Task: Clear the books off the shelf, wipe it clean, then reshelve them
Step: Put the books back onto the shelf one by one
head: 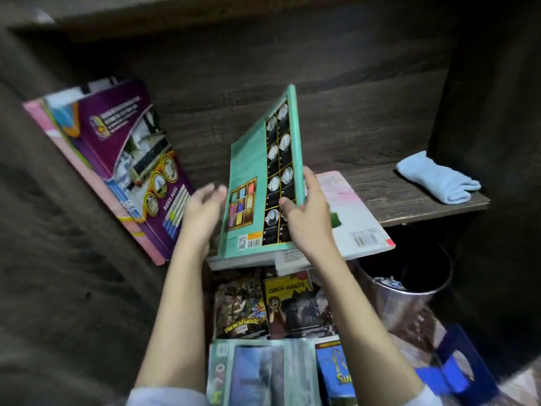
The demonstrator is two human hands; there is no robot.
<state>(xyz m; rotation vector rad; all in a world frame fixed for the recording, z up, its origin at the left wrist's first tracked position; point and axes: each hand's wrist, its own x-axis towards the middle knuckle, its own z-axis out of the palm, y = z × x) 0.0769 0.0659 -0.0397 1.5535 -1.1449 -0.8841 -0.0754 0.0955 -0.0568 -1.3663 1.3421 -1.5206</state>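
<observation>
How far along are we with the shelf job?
Wiping looks finished: the cloth lies set aside on the shelf, and several books already lean at its left end. In hand: the right hand grips a teal book, standing tilted; the left hand is open beside it. Left: the flat pink book and the pile below.

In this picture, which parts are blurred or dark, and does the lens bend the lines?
Head view: the left hand is smeared by motion blur; the right hand and the teal book it grips are sharper; the light is dim and the sides of the shelf fall almost black; the wide lens curves the shelf's straight edges; the books at the bottom edge look soft.
</observation>
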